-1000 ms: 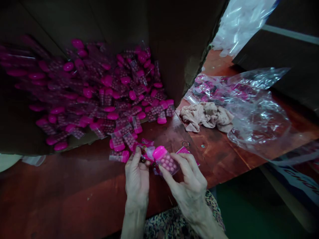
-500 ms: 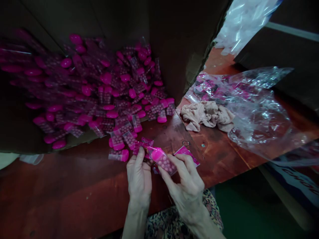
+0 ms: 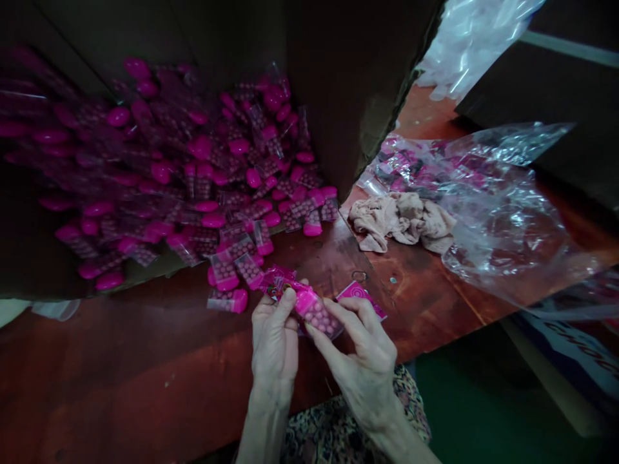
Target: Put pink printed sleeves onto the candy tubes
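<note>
A small clear candy container [image 3: 322, 316], with a pink cap and pink balls inside, lies tilted between my hands. My right hand [image 3: 360, 351] pinches its clear end between thumb and fingers. At the cap end, my left hand [image 3: 276, 338] is closed on a shiny pink printed wrapper [image 3: 278, 278], its thumb beside the cap. Whether the wrapper reaches over the cap is hidden by the thumb. Just beyond my right fingers, a flat pink printed packet [image 3: 358, 294] lies on the table. Similar filled containers [image 3: 225, 270] lie just beyond my left hand.
A large cardboard box [image 3: 329, 84] lies open towards me, heaped with pink-capped containers [image 3: 200, 148]. Right of it are a crumpled cloth [image 3: 403, 219] and a clear plastic bag [image 3: 507, 225] with pink wrappers. The red table's front edge [image 3: 452, 341] runs past my right hand.
My left thumb has shifted right along the wrapper, closer to the container's pink cap. The right hand keeps its hold. The view has moved slightly.
</note>
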The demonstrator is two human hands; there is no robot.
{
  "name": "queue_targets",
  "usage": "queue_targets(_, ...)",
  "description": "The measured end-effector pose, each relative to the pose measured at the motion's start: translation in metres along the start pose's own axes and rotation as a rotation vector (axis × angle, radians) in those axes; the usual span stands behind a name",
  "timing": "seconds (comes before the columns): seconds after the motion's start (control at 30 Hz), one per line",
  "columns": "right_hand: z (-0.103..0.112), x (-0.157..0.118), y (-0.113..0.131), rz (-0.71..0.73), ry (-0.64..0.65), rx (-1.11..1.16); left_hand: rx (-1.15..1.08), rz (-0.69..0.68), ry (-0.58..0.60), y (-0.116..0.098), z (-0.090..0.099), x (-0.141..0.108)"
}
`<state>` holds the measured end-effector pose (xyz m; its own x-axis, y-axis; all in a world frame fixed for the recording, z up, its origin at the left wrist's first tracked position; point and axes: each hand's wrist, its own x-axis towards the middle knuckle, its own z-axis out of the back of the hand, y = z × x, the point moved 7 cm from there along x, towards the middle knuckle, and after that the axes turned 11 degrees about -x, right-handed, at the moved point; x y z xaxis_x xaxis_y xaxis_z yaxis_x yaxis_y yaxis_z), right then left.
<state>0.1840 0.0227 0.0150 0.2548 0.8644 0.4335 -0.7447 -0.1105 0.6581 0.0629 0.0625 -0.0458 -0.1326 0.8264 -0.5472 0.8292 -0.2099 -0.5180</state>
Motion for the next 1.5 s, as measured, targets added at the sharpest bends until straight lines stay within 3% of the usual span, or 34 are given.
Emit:
queue_targets(0.23, -0.004, -0.001, -0.016, -0.128, 0.053, 0.084, -0.037, 0.144, 0.050, 0.011, -0.004, -0.002)
queue_targets(0.57, -0.004, -0.004, -0.011, -0.011, -0.075, 0.089, 0.057, 0.097, 0.128, 0.014, -0.010, -0.001)
queue_targets(0.67, -0.007, -0.006, -0.020, -0.081, -0.054, 0.178, 0.083, 0.021, 0.161, 0.008, -0.012, -0.002)
queue_targets(0.8, -0.014, -0.007, -0.029, -0.217, 0.016, 0.376, 0.104, 0.061, 0.281, 0.008, -0.020, -0.007)
queue_targets(0.9, -0.013, -0.008, -0.025, -0.204, 0.013, 0.389, 0.097, 0.013, 0.337, 0.005, -0.023, -0.009)
queue_targets(1.0, -0.009, -0.008, -0.018, -0.147, -0.026, 0.299, 0.088, -0.032, 0.304, 0.004, -0.023, -0.009)
queue_targets(1.13, -0.006, -0.007, -0.017, -0.132, -0.050, 0.230, 0.058, 0.007, 0.196, 0.010, -0.019, -0.011)
queue_targets(1.37, -0.014, -0.003, -0.023, -0.218, 0.045, 0.250, 0.079, 0.091, 0.139, 0.010, -0.015, -0.012)
queue_targets(1.5, -0.011, 0.000, -0.019, -0.150, 0.044, 0.203, 0.181, 0.024, 0.051, 0.003, -0.001, -0.009)
